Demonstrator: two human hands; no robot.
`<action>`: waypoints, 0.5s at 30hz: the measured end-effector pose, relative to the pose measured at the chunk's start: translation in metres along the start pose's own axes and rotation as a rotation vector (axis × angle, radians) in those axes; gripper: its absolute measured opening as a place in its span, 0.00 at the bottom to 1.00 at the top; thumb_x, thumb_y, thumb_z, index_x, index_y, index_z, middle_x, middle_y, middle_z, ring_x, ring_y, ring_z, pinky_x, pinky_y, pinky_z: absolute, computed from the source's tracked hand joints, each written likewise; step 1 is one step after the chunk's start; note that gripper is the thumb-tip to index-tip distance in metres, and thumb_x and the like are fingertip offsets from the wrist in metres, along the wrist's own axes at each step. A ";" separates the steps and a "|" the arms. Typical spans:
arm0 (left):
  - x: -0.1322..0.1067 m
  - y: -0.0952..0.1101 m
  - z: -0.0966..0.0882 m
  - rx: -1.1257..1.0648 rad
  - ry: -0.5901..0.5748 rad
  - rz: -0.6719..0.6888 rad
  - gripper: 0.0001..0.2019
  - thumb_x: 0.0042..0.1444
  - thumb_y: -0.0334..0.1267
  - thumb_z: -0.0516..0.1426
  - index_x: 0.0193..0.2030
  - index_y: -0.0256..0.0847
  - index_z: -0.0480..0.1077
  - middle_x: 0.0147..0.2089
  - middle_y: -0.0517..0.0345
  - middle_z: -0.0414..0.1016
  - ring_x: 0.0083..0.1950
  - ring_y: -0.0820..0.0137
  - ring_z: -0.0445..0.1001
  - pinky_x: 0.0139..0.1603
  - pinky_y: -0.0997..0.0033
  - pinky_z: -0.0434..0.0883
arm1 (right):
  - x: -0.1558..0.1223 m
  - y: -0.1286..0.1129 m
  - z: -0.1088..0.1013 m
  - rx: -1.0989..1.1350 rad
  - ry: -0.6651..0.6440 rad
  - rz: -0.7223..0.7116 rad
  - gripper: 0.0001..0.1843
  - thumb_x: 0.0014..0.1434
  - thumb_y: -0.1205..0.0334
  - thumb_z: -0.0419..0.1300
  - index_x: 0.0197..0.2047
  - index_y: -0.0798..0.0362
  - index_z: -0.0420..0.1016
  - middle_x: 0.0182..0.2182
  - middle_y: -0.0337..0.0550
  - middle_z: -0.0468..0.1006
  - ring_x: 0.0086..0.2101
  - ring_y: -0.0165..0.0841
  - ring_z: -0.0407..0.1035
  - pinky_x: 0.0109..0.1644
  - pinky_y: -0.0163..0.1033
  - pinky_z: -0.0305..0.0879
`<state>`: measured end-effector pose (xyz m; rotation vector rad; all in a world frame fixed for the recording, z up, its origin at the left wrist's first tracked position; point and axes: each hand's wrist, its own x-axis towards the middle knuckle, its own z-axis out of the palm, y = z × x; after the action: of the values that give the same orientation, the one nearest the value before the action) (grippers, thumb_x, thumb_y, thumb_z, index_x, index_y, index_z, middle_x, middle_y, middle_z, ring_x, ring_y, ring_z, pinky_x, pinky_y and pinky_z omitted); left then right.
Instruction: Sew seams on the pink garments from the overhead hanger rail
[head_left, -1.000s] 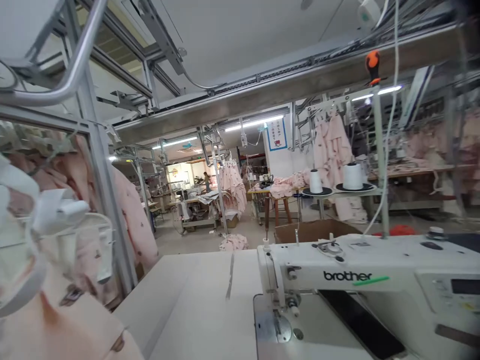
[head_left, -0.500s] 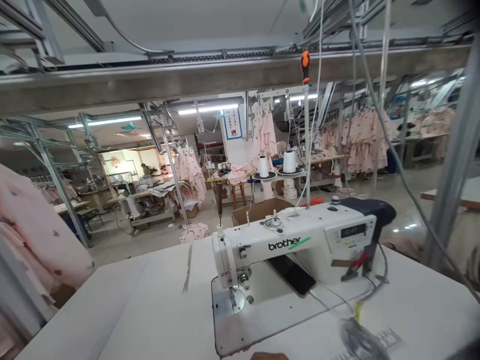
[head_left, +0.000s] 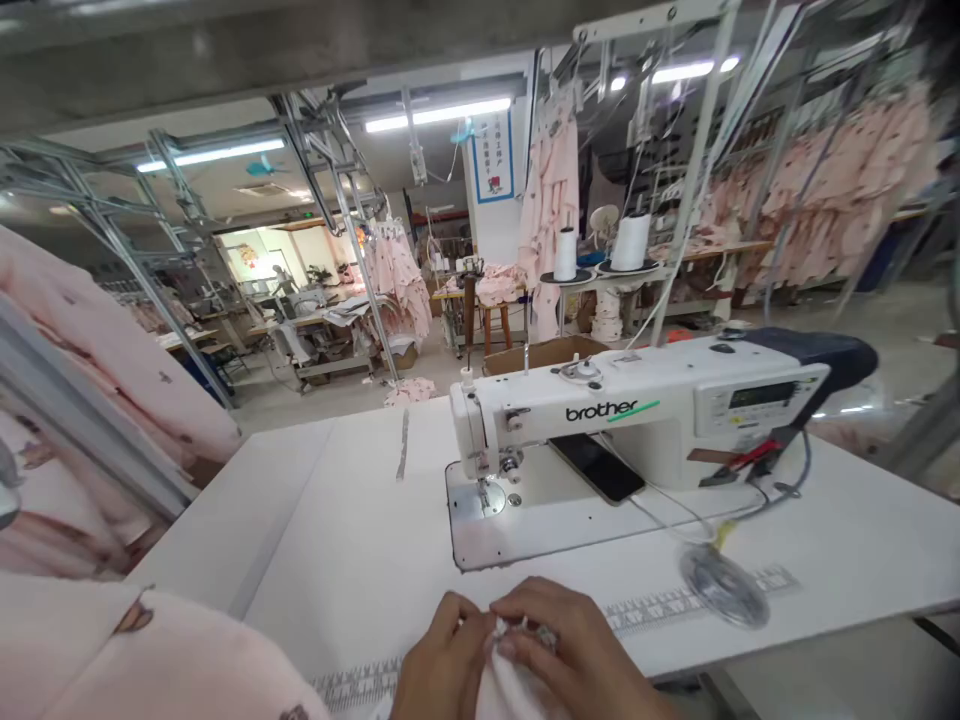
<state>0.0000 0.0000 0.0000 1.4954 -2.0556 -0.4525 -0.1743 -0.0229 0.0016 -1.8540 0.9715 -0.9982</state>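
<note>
White cloth (head_left: 501, 688), seemingly one piece, pinched by left hand (head_left: 439, 665), right hand (head_left: 583, 655).

At the near edge of the white worktop (head_left: 352, 530), the left hand (head_left: 442, 665) and the right hand (head_left: 577, 650) meet, fingers pinched together on a small white cloth piece (head_left: 501, 685). Just behind them a printed measuring scale (head_left: 660, 608) runs along the worktop. Farther back stands a white Brother sewing machine (head_left: 637, 415), with a dark phone (head_left: 598, 467) lying under its arm. Pink garment fabric (head_left: 150, 655) lies at the lower left. Two white thread cones (head_left: 631, 241) stand behind the machine.
</note>
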 end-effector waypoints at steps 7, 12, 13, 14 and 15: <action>0.001 0.017 -0.013 -0.335 -0.114 -0.266 0.05 0.54 0.32 0.51 0.38 0.44 0.63 0.36 0.63 0.73 0.38 0.72 0.72 0.39 0.74 0.65 | -0.011 0.004 0.006 0.003 -0.004 0.056 0.06 0.59 0.64 0.56 0.34 0.51 0.75 0.30 0.38 0.73 0.32 0.30 0.67 0.35 0.33 0.60; -0.005 0.020 -0.016 -0.399 -0.206 -0.206 0.12 0.52 0.28 0.51 0.43 0.44 0.60 0.39 0.64 0.74 0.39 0.73 0.72 0.40 0.75 0.65 | -0.002 -0.001 -0.009 0.229 -0.199 0.245 0.06 0.56 0.64 0.57 0.28 0.55 0.69 0.22 0.34 0.70 0.24 0.26 0.64 0.27 0.29 0.56; -0.006 0.019 -0.017 -0.403 -0.214 -0.169 0.12 0.52 0.28 0.51 0.43 0.44 0.60 0.40 0.63 0.74 0.40 0.73 0.72 0.41 0.75 0.65 | 0.002 0.000 -0.011 0.345 -0.263 0.294 0.07 0.55 0.61 0.58 0.28 0.56 0.68 0.21 0.35 0.70 0.22 0.26 0.64 0.25 0.28 0.56; -0.008 0.018 -0.017 -0.413 -0.210 -0.134 0.11 0.53 0.27 0.52 0.42 0.44 0.61 0.40 0.62 0.74 0.42 0.73 0.72 0.43 0.75 0.65 | 0.006 0.002 -0.012 0.466 -0.334 0.348 0.10 0.53 0.58 0.60 0.28 0.56 0.67 0.19 0.35 0.70 0.20 0.26 0.64 0.23 0.28 0.57; -0.010 0.016 -0.016 -0.421 -0.198 -0.099 0.11 0.53 0.27 0.52 0.42 0.44 0.62 0.40 0.62 0.73 0.42 0.73 0.72 0.44 0.75 0.65 | 0.010 0.004 -0.012 0.577 -0.408 0.406 0.14 0.51 0.55 0.62 0.28 0.57 0.67 0.18 0.36 0.70 0.17 0.26 0.63 0.20 0.27 0.56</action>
<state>-0.0001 0.0151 0.0200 1.3385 -1.8794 -1.0381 -0.1817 -0.0368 0.0051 -1.2414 0.6770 -0.5412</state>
